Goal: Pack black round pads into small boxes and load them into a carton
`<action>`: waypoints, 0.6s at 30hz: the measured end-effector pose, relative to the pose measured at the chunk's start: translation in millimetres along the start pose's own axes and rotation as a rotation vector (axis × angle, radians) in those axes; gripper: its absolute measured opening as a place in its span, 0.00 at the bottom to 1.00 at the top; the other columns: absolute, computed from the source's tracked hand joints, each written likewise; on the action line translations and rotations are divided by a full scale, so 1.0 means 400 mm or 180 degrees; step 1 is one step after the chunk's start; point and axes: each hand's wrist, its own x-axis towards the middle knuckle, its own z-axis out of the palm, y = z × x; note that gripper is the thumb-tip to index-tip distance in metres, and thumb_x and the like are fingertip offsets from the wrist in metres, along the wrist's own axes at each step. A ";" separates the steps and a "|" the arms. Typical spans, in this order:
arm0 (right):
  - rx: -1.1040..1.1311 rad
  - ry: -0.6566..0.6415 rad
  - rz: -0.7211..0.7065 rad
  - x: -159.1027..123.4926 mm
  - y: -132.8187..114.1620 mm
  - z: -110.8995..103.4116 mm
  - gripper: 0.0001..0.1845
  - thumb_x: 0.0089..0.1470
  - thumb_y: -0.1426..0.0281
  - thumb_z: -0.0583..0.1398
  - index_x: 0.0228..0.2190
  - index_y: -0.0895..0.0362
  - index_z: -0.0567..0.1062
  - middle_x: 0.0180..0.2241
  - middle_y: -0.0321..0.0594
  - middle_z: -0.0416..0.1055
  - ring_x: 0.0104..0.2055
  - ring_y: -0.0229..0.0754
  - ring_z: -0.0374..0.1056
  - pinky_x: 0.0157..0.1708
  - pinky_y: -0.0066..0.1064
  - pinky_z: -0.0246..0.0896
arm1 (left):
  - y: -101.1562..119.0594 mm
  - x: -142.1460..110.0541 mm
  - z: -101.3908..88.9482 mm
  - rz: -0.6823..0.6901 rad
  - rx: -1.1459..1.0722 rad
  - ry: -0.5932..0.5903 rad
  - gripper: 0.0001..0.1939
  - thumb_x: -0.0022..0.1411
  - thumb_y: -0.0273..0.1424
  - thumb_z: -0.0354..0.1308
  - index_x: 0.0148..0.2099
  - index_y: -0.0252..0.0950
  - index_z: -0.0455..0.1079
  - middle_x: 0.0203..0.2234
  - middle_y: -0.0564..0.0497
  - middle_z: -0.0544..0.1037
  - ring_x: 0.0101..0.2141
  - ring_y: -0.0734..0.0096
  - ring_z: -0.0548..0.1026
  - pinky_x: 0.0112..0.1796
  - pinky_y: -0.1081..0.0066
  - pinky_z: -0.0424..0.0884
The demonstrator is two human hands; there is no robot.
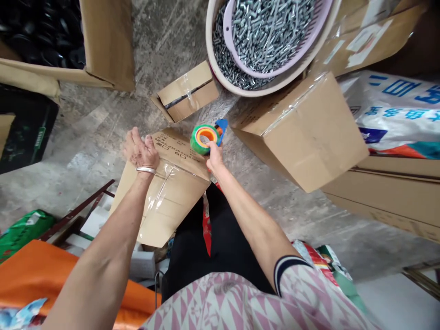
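Note:
My right hand [215, 156] grips a tape dispenser [220, 130] with a blue handle, and a green-and-orange tape roll [204, 139] sits on it. My left hand [140, 149] lies palm up with its fingers apart, holding nothing, and a silver bangle [145, 170] circles that wrist. Both hands are over a flattened-looking cardboard box [165, 192] wrapped in clear plastic tape, with printed text near its far end. The left hand's heel rests at the box's edge. The tape roll hovers just above the box's far corner.
A beige basin [220, 50] holds a pink colander [275, 27], both heaped with steel bolts. A small taped carton [187, 91] and a large carton [299, 133] stand on the concrete floor. A printed sack [388, 110] lies right, and orange cloth [51, 279] lower left.

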 end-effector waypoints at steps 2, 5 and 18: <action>0.0506 -0.0417 0.0206 -0.053 -0.018 0.015 0.20 0.44 0.67 0.56 0.42 0.53 0.68 0.32 0.32 0.71 0.36 0.40 0.68 0.37 0.35 0.69 | 0.001 0.000 0.000 -0.0032 0.0022 -0.0016 0.29 0.68 0.41 0.41 0.66 0.32 0.56 0.62 0.36 0.62 0.62 0.51 0.59 0.61 0.51 0.52; 0.0822 -0.1006 0.0450 -0.119 0.002 0.067 0.15 0.45 0.67 0.56 0.38 0.55 0.70 0.32 0.35 0.73 0.36 0.41 0.69 0.37 0.36 0.70 | -0.001 0.000 0.001 -0.0080 0.0027 -0.0019 0.29 0.68 0.41 0.41 0.66 0.33 0.57 0.63 0.36 0.61 0.63 0.51 0.59 0.61 0.51 0.54; 0.0566 -0.0547 0.0601 -0.036 -0.026 -0.095 0.16 0.41 0.72 0.56 0.36 0.57 0.73 0.31 0.34 0.75 0.35 0.41 0.70 0.34 0.34 0.71 | -0.003 0.002 -0.003 -0.0071 0.0001 -0.0069 0.30 0.68 0.42 0.40 0.66 0.32 0.57 0.62 0.36 0.63 0.62 0.50 0.60 0.61 0.52 0.54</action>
